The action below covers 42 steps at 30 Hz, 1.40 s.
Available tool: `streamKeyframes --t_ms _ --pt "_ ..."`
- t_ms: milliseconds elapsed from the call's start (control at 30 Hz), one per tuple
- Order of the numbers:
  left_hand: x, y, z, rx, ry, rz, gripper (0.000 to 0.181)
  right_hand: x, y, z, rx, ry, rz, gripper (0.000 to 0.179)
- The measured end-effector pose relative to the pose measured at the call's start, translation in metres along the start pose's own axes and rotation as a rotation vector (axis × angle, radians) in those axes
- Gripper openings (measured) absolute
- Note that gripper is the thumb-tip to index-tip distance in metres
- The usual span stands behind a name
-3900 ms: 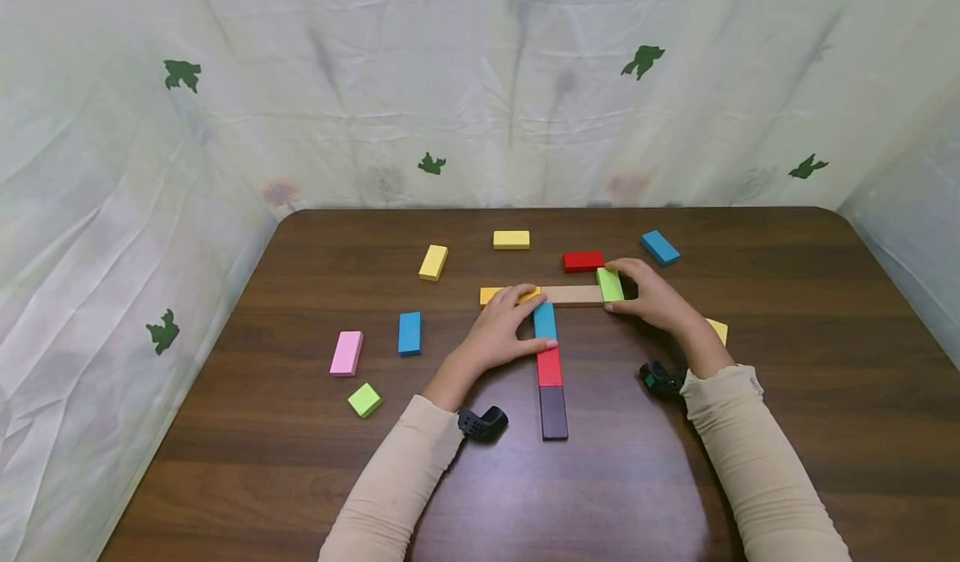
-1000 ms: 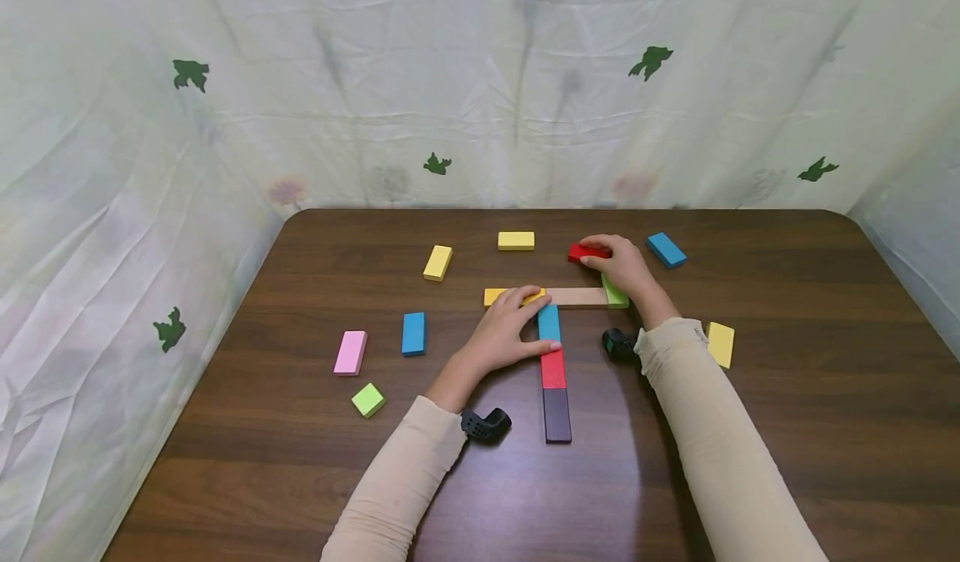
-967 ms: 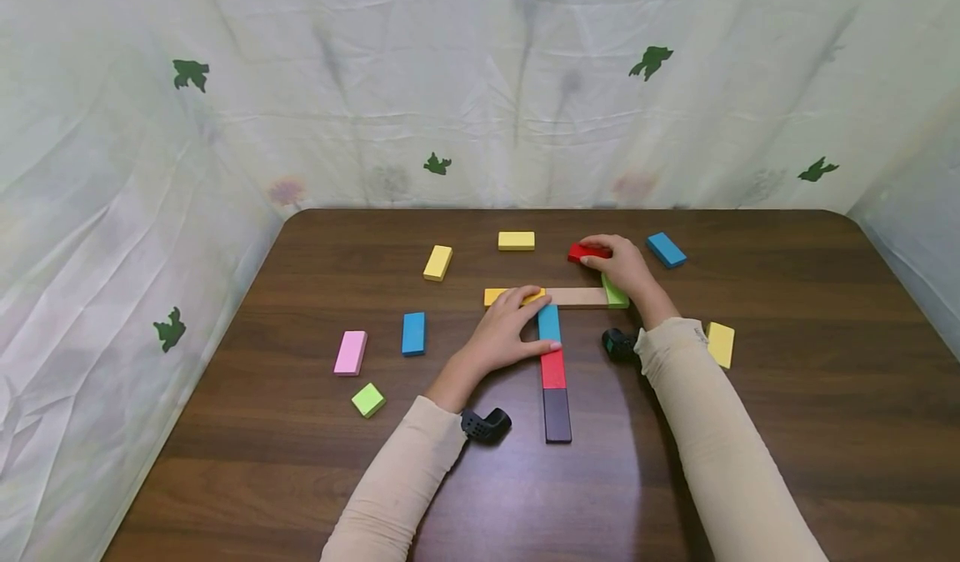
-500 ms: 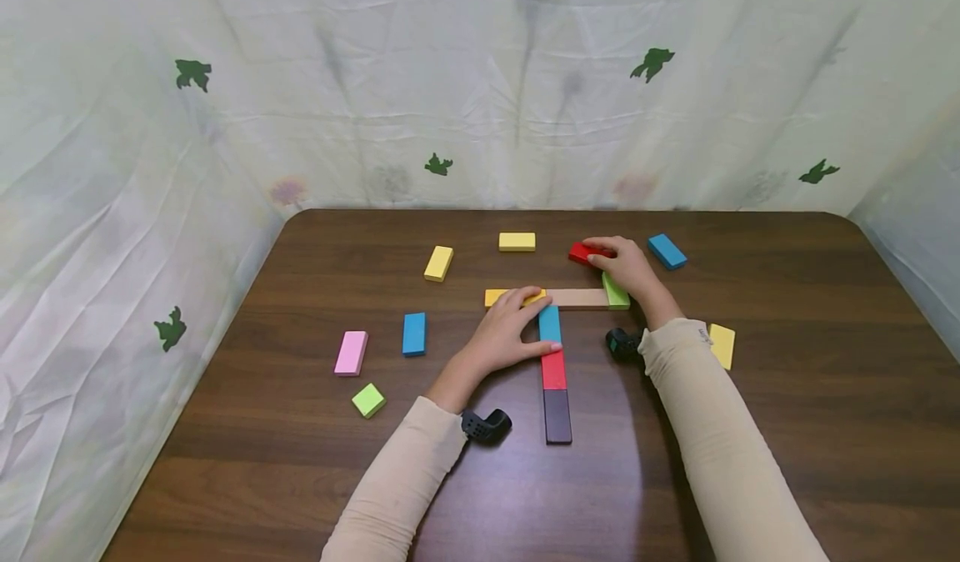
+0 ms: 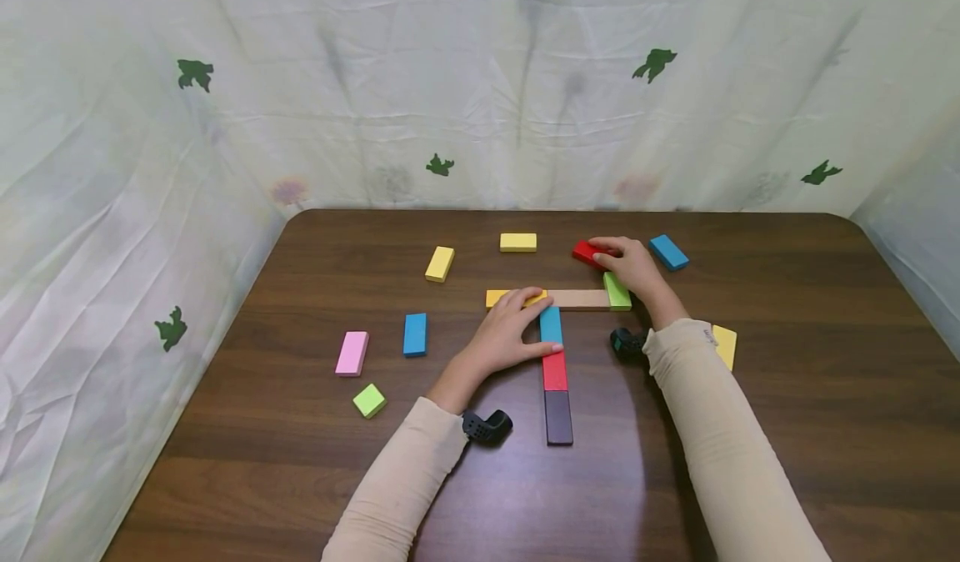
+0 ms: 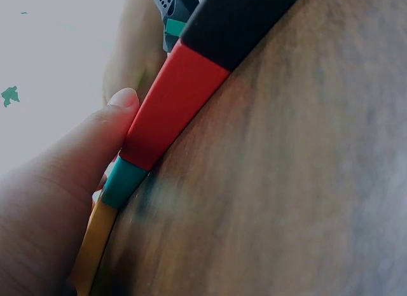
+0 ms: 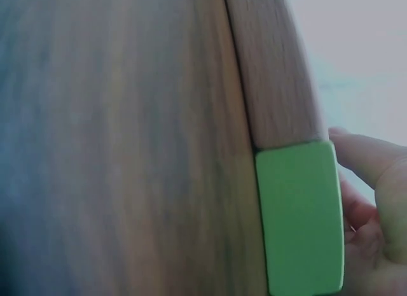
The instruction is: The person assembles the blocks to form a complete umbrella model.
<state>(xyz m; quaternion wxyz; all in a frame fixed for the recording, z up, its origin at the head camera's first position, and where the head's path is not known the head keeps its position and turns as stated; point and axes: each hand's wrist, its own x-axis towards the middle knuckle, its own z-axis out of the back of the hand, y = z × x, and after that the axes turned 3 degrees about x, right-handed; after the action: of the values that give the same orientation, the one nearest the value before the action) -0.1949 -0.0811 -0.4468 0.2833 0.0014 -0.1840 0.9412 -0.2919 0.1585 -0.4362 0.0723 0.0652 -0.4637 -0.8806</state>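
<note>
In the head view my right hand [image 5: 637, 274] pinches a red block [image 5: 587, 253] between thumb and fingers, behind a T-shaped layout. That layout has a crossbar of an orange strip [image 5: 493, 298], a plain wooden block [image 5: 577, 299] and a green block [image 5: 618, 293]. Its stem holds a blue block [image 5: 551, 328], a second red block [image 5: 555, 373] and a dark block [image 5: 558, 418]. My left hand [image 5: 498, 335] rests on the layout, fingers over the orange strip. Its thumb [image 6: 121, 114] lies at the stem's red block near the blue one. The right wrist view shows the green block's end [image 7: 299, 219] up close.
Yellow blocks [image 5: 518, 243] [image 5: 439, 264] lie toward the back of the brown table [image 5: 225, 462]. A blue block [image 5: 669, 252] sits right of my right hand. To the left are another blue block [image 5: 415, 335], a pink block [image 5: 352, 353] and a lime block [image 5: 370, 401]. A pale yellow block [image 5: 724, 346] lies by my right sleeve.
My right hand has left the green block and gone back to the loose red block, which it now pinches and has turned slightly. The left hand keeps its place.
</note>
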Motion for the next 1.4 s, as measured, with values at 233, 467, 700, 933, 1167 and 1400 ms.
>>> streamKeyframes --t_ms 233,467,700,933,1167,1400 --pt "-0.0003 -0.0008 0.0000 0.008 0.001 0.006 0.074 -0.0017 -0.0020 0.0043 0.009 0.012 -0.007 0.038" --pt "0.0001 -0.0006 0.0004 -0.004 -0.002 -0.001 0.074 -0.0044 -0.0037 0.0076 0.016 0.016 -0.002 0.040" --pt "-0.0002 -0.0002 0.0003 0.004 0.001 -0.003 0.074 -0.0049 -0.0055 0.0082 0.024 0.008 0.011 0.039" --pt "0.0004 0.0000 -0.0003 0.005 -0.003 -0.007 0.074 -0.0062 -0.0068 0.0088 0.032 -0.008 0.018 0.039" --pt "0.0002 -0.0005 -0.0001 0.007 -0.003 -0.003 0.074 -0.0078 -0.0077 0.0086 0.036 -0.015 0.021 0.039" --pt "-0.0003 -0.0013 0.0008 -0.006 -0.005 -0.009 0.074 -0.0073 -0.0091 0.0086 0.030 -0.013 0.027 0.039"
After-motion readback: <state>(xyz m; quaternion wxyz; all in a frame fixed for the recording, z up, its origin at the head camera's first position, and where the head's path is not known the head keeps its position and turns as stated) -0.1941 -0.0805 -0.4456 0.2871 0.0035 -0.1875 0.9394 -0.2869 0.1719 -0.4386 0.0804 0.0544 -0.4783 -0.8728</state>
